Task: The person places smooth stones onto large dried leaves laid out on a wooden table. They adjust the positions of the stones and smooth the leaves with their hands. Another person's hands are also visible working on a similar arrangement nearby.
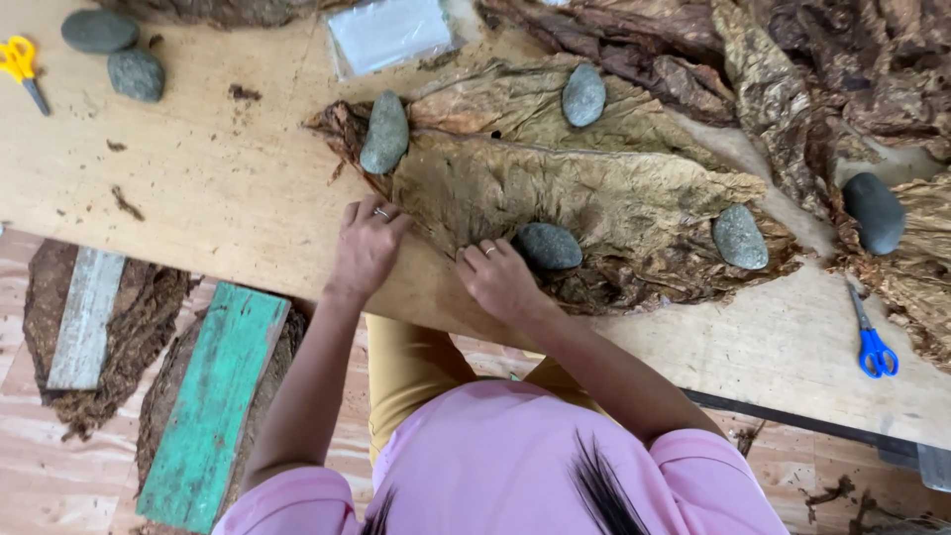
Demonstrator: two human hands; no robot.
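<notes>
A stack of large dried brown leaves point(594, 198) lies spread on a wooden table point(218, 188), weighted by grey stones. My left hand point(369, 248), with a ring on it, lies flat, its fingertips on the near left edge of the top leaf, just below a long grey stone point(385, 132). My right hand point(500, 279), also ringed, has bent fingers gripping the leaf's near edge beside a round grey stone point(547, 246). More stones point(739, 237) point(583, 95) sit farther along the leaves.
Yellow scissors point(20, 64) and two loose stones point(136, 75) lie at the far left. Blue scissors point(872, 342) lie at the right near another stone point(874, 212). A clear plastic bag point(388, 33) is at the back. Darker leaf piles point(792, 69) fill the back right. Green and grey planks point(213, 406) press leaves on the floor.
</notes>
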